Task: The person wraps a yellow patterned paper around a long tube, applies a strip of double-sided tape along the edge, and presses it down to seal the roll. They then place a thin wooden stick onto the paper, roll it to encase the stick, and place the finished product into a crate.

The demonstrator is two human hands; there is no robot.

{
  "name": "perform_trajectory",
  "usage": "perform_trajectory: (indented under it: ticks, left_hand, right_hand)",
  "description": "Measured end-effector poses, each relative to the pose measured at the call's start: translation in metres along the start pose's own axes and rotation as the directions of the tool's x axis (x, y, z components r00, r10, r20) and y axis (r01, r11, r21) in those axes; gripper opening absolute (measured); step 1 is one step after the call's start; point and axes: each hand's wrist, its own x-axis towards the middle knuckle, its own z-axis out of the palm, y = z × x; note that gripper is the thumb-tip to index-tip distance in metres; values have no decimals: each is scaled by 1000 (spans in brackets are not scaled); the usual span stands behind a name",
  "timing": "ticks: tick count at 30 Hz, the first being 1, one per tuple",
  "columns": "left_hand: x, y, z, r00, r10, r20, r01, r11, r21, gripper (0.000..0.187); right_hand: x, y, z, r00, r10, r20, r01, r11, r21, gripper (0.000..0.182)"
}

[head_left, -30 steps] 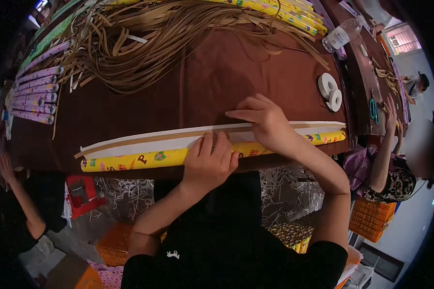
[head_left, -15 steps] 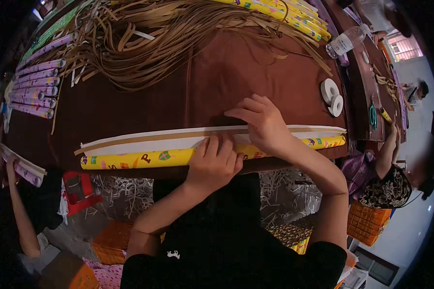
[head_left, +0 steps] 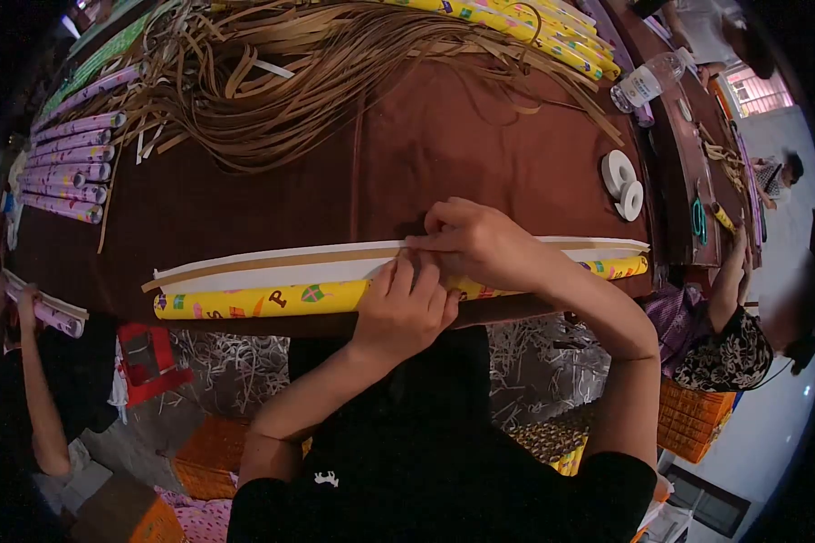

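Note:
A long roll of yellow patterned wrapping paper [head_left: 235, 306] lies along the table's near edge, its white underside showing as a flap. A brown strip [head_left: 244, 264] runs lengthwise on that flap, near its far edge. My left hand [head_left: 403, 303] rests over the roll's middle, fingers bent and pressed on the paper. Just right of it, my right hand [head_left: 480, 240] is closed, its thumb and forefinger pinched at the flap's far edge. What the pinch holds is too small to make out.
Loose brown strips [head_left: 290, 100] are heaped at the back, beside yellow rolls [head_left: 552, 45]. Purple rolls [head_left: 68, 172] lie left. White tape rolls [head_left: 620, 184] and a plastic bottle [head_left: 647, 81] are at right. People's hands work at both sides; a red stool [head_left: 149, 362] stands below.
My right hand has moved left and down onto the flap's edge, its fingers going from loosely spread to pinched. My left hand has stayed on the roll.

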Motion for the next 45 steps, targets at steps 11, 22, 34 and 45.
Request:
perform_trajectory:
  ticks: [11, 22, 34, 45]
  left_hand:
    - [4, 2, -2, 1000, 6, -12, -6, 999, 45, 32]
    - [1, 2, -1, 998, 11, 61, -15, 998, 68, 41]
    - [-2, 2, 2, 998, 6, 67, -11, 997, 82, 41]
    - [-1, 3, 2, 999, 3, 39, -7, 995, 99, 38]
  right_hand:
    - [-37, -6, -21, 896, 441, 44, -300, 531, 792, 60]
    - [-84, 10, -48, 870, 481, -108, -446, 862, 242, 45]
    - [-78, -5, -23, 964, 252, -88, -261, 960, -105, 53]
    - [-93, -1, -27, 829, 548, -107, -458, 777, 432, 58]
